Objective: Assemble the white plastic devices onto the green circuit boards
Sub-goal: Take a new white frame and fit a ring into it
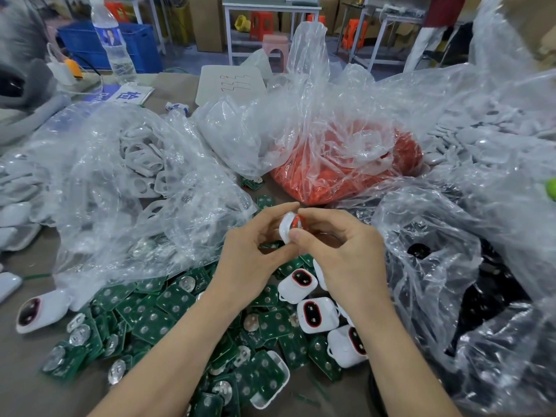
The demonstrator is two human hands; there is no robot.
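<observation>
Three clear bags ring our work area. The bag of white shells (141, 164) lies to the left, the bag of red parts (346, 176) is far centre, and the bag of black parts (445, 266) sits to the right. Near us the green circuit boards (168, 302) lie loose in a wide heap on the table (27, 368). A few finished units (316, 314) with red-ringed faces rest on the heap's right side.

Above the heap our left hand (249, 260) curls its fingers round the white device (285, 231), which it holds clear of the table. Our right hand (346, 251) pinches the device's near edge between thumb and forefinger, just beside its red ring (296, 221).

We judge that we are seating the ring in the shell. We cannot tell whether a board is already inside. If not, the next move calls for freeing the right hand, lifting one board from the heap, lining it up with the shell and pressing it home.
</observation>
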